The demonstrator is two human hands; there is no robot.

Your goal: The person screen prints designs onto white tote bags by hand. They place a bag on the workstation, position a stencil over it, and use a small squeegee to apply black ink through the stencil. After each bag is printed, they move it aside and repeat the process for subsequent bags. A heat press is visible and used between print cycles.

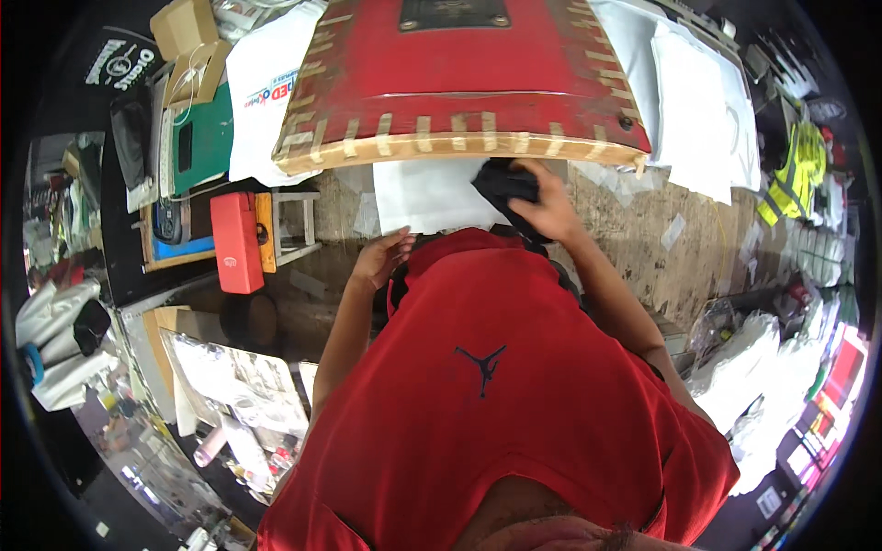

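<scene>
My right hand (549, 207) is closed on a dark black bundle (498, 184), perhaps cloth, over the right part of a white sheet (427, 191). The sheet lies just below the front edge of a large red padded board (459, 69), whose rim carries pale tape strips. My left hand (386, 253) is at the sheet's lower left edge, fingers loosely bent and apart; whether they touch the sheet is unclear. The sheet's upper part is hidden by the red board.
Left are a red case (237, 241), green board (202, 147), open cardboard box (188, 41), phones and white printed bags. White sheets (698, 110) and a yellow high-visibility vest (790, 174) are at the right. A worn wooden surface (661, 257) with paper scraps lies beneath.
</scene>
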